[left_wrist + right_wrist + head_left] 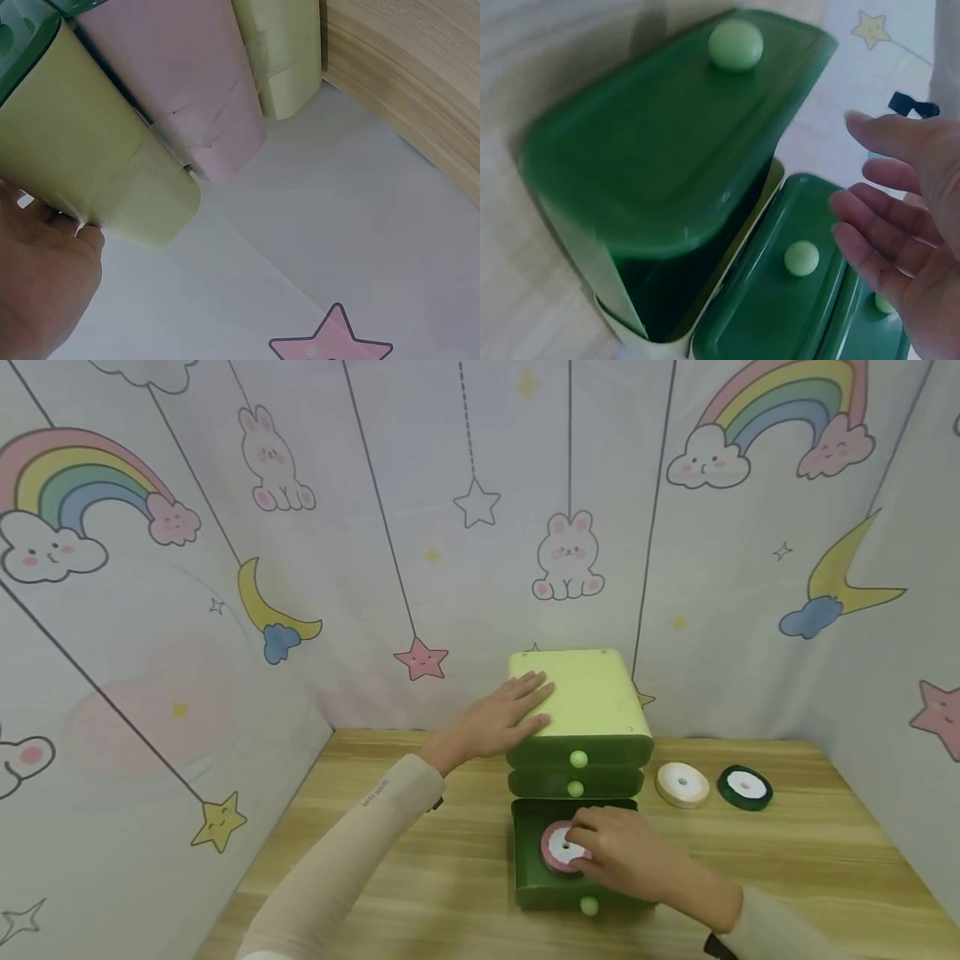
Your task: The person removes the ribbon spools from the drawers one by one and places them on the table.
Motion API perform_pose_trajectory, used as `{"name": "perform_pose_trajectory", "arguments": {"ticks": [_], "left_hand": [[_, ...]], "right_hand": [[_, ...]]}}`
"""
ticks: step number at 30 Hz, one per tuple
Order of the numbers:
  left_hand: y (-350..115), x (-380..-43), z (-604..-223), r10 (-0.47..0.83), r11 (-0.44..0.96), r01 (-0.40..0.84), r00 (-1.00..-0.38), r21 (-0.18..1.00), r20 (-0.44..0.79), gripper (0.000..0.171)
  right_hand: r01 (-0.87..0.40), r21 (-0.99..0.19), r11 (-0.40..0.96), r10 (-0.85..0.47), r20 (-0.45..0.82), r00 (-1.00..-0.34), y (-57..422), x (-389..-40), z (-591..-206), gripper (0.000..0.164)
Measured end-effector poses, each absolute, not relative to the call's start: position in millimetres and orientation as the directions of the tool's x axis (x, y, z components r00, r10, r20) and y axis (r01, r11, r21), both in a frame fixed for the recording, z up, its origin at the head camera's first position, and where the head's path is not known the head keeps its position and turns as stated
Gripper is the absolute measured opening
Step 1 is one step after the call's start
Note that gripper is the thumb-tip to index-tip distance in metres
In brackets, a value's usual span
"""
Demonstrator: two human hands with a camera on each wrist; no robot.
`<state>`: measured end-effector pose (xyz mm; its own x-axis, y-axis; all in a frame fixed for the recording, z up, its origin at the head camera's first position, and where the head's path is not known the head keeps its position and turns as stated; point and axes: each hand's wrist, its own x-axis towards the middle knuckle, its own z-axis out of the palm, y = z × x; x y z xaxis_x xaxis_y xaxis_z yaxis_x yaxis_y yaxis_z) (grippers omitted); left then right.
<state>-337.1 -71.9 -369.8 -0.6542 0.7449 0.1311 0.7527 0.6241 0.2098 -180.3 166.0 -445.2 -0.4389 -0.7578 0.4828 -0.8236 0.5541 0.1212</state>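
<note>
A small cabinet with a pale yellow top and green drawer fronts stands on the table. Its bottom drawer is pulled out, and inside lies a spool of pink ribbon with a white face. My left hand rests on the cabinet's top left edge, its fingers stretched over the top. Over the drawer is my right hand, covering part of the spool in the head view. In the right wrist view its fingers are loosely bent, apart from the thumb, with nothing seen between them.
Right of the cabinet lie a cream ribbon spool and a dark green ribbon spool on the wooden table. The upper two drawers, with round light green knobs, are closed. A printed cloth wall stands behind.
</note>
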Motion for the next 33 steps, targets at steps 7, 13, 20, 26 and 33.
{"name": "perform_pose_trajectory", "arguments": {"ticks": [7,13,20,26,33], "left_hand": [[-74,-336,-368,0.747,0.617,0.755,-0.651,0.222,0.136,0.068],[-73,-337,-370,0.755,0.612,0.762,-0.643,0.212,0.132,0.068],[-73,-337,-370,0.752,0.613,0.761,-0.644,0.212,0.139,0.067],[-73,-338,-370,0.750,0.618,0.759,-0.647,0.205,0.136,0.067],[-73,-337,-369,0.757,0.609,0.766,-0.639,0.204,0.138,0.067]], "right_hand": [[-0.844,0.053,0.534,-0.836,0.185,-0.517,162,-206,-436,0.034],[-0.847,-0.020,0.531,-0.847,0.009,-0.531,156,-221,-436,0.039],[-0.853,-0.026,0.521,-0.851,-0.096,-0.517,148,-234,-446,0.043],[-0.846,-0.012,0.533,-0.837,-0.151,-0.526,144,-240,-455,0.047],[-0.848,0.009,0.530,-0.831,-0.194,-0.521,141,-244,-462,0.055]]}}
